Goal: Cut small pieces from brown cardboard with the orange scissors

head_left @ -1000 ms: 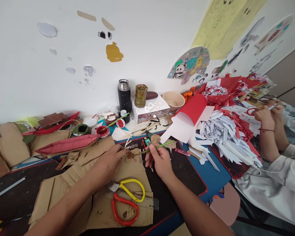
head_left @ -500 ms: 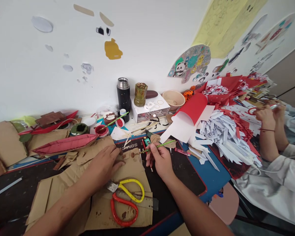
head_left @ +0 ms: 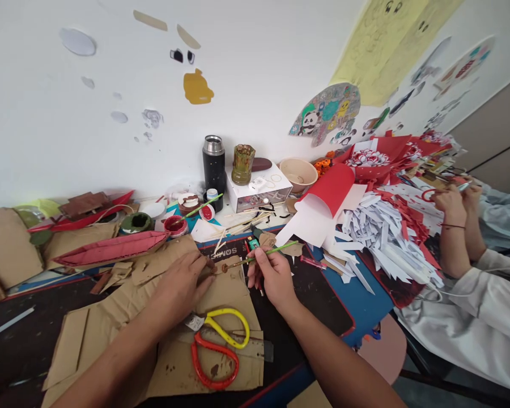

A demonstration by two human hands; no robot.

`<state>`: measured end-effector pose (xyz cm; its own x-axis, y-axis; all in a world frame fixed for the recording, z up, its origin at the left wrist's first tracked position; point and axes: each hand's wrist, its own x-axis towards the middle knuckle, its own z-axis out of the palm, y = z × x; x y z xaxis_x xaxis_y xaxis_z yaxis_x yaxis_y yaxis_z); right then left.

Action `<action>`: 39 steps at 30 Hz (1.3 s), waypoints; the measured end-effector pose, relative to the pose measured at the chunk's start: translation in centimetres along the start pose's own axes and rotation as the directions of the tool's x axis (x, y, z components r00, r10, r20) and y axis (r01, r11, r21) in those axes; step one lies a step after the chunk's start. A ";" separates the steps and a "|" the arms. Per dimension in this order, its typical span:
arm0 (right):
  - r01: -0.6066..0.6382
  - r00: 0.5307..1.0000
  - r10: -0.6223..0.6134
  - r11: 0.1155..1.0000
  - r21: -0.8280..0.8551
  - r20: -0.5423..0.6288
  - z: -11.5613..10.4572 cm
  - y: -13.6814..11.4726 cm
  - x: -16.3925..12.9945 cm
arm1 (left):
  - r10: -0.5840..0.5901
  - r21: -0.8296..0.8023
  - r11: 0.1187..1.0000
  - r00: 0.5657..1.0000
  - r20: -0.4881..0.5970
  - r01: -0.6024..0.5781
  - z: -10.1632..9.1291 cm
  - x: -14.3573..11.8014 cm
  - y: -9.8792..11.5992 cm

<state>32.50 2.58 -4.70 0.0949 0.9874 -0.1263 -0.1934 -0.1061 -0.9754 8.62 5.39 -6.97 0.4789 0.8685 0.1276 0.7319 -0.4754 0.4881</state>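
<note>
Your right hand [head_left: 274,277] is clamped on a green-handled brush [head_left: 283,247], thumb and fingers together about the shaft, with the handle's end rising past the hand to the right. The brush lies nearly level, its brown-stained bristles [head_left: 225,268] to the left of your grip, above a cardboard sheet [head_left: 233,292]. Just left of the bristles are the fingertips of your left hand [head_left: 181,283], beside a small brown piece [head_left: 210,268]; you cannot tell from this view whether they pinch it, for the fingers partly hide it.

Nearer to you than the grip, and to its left, the scissors [head_left: 216,347] lie on the cardboard with one yellow and one red handle loop. Beneath the cardboard and your right forearm extends a black mat [head_left: 318,306].

Left of the grip and farther from you, a second green brush [head_left: 207,204] leans in a red paint pot [head_left: 176,228]; farther left lie a long pink boat-shaped piece [head_left: 110,249] and, behind it, a green pot [head_left: 136,224]. Directly beyond the grip stand a black flask [head_left: 213,167] and a white box [head_left: 259,192] bearing an amber-green jar [head_left: 243,164], with a beige bowl [head_left: 298,177] to the box's right.

Right of the grip, past a curled red sheet [head_left: 331,190], is a heap of white paper strips [head_left: 369,226]. Farthest right, well apart from your grip, are a co-worker's hands [head_left: 453,204].
</note>
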 end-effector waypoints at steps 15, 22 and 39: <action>-0.016 0.996 0.020 0.999 -0.048 0.088 0.7 0.7 -0.1 | 0.016 0.018 1.000 0.997 -0.074 -0.014 0.7 -0.2 -0.2; -0.020 1.000 0.020 0.999 -0.044 0.000 0.0 0.5 0.2 | 0.006 -0.003 1.000 0.996 -0.092 -0.006 0.7 -0.2 0.0; -0.011 1.000 0.010 0.999 -0.036 -0.023 0.0 0.6 0.6 | 0.022 0.043 0.999 0.994 -0.104 -0.017 1.1 -0.5 -0.3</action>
<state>32.43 3.13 -5.33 0.1155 0.9834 -0.1399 -0.1587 -0.1207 -0.9799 8.75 4.95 -8.12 0.4414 0.8679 0.2277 0.7436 -0.4959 0.4486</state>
